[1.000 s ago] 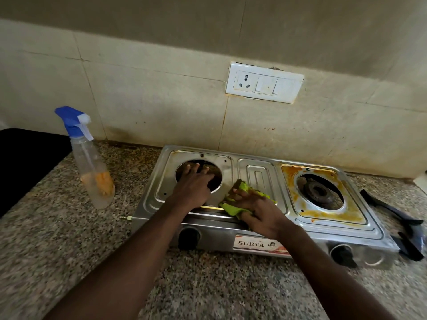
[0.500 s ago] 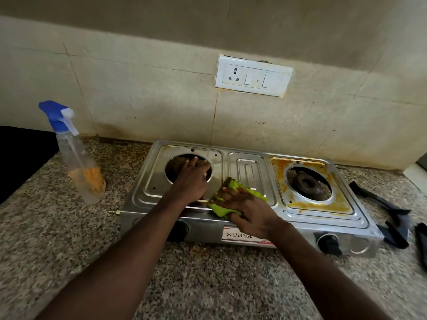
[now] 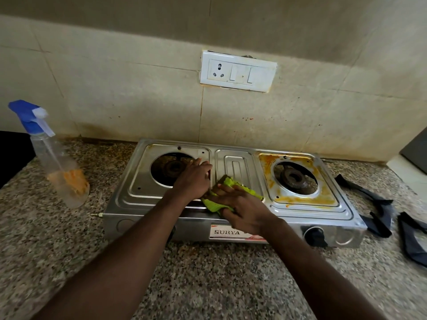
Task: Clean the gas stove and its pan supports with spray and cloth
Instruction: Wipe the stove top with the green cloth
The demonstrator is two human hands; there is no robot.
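Observation:
A two-burner steel gas stove (image 3: 138, 195) sits on the granite counter against the wall. My left hand (image 3: 193, 180) rests flat on the stove top at the right rim of the left burner hole. My right hand (image 3: 240, 204) presses a green cloth (image 3: 231, 183) onto the front middle of the stove top, its thumb curled round the cloth's front edge. The right burner plate (image 3: 300, 199) carries orange-brown stains. The black pan supports (image 3: 379, 204) lie on the counter to the right of the stove. A clear spray bottle (image 3: 57, 162) with a blue head stands left of the stove.
A white socket and switch plate (image 3: 238, 71) is on the tiled wall above the stove. A dark surface (image 3: 13, 153) borders the counter at the far left. A pale block (image 3: 409, 172) sits at the far right by the wall.
My left hand has slid to the right off the left burner hole, uncovering the burner. My right hand stays on the green cloth at the front middle.

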